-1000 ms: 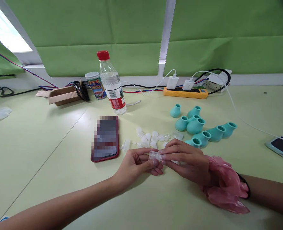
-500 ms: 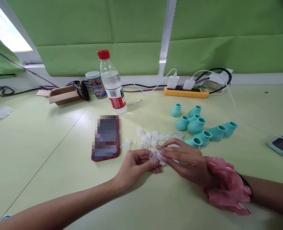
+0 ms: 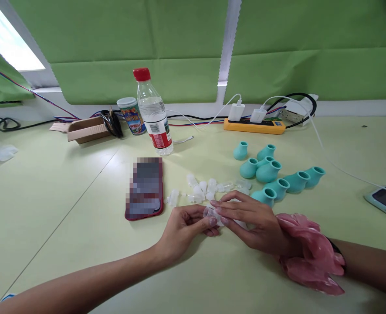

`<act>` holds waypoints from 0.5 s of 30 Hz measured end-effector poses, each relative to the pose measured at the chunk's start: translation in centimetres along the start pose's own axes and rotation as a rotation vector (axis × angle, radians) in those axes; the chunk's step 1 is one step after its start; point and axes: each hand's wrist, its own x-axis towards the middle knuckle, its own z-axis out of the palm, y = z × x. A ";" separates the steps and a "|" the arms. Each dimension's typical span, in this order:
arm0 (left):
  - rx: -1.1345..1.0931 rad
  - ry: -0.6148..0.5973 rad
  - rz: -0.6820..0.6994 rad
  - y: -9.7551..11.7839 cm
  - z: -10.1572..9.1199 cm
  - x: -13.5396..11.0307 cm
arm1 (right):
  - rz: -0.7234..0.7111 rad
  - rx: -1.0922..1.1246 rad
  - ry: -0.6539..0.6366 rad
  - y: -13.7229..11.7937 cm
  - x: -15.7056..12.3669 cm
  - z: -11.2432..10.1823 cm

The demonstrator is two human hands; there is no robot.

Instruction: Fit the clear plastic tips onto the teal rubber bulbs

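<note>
Between my two hands is a small clear plastic tube-like piece [image 3: 208, 212], its round open end facing left. My left hand [image 3: 186, 226] pinches it between thumb and fingers. My right hand [image 3: 252, 220] closes on its right end, and the fingers cover most of that side. A pink scrunchie [image 3: 307, 253] is round my right wrist. Just beyond my hands lie several translucent white plastic pieces [image 3: 198, 191], some of them partly behind my right fingers. Several turquoise rubber bulbs [image 3: 268, 171] with round open mouths stand to the right of these.
A phone in a red case [image 3: 144, 189] lies left of the pieces. Behind it stand a water bottle [image 3: 155, 117] and a can [image 3: 131, 115], with an open cardboard box [image 3: 88, 129] beside them. A yellow power strip [image 3: 254, 125] holds white chargers. Another phone [image 3: 385, 200] lies far right, under a white cable.
My right fingers have shifted slightly left along the clear piece. My left hand keeps nearly the same place and grip.
</note>
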 end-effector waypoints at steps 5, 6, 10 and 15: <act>-0.022 0.002 0.015 0.0 0.0 -0.1 | 0.033 0.009 -0.038 -0.2 -0.2 -0.1; -0.030 0.010 0.019 0.1 0.0 -0.1 | 0.055 -0.015 -0.032 -0.3 -0.3 -0.1; -0.064 0.022 0.019 0.3 0.0 -0.1 | 0.109 -0.133 0.021 -0.5 -0.6 -0.1; -0.125 0.010 -0.004 -0.1 -0.2 -0.1 | 0.042 -0.176 0.018 -0.2 -0.6 0.0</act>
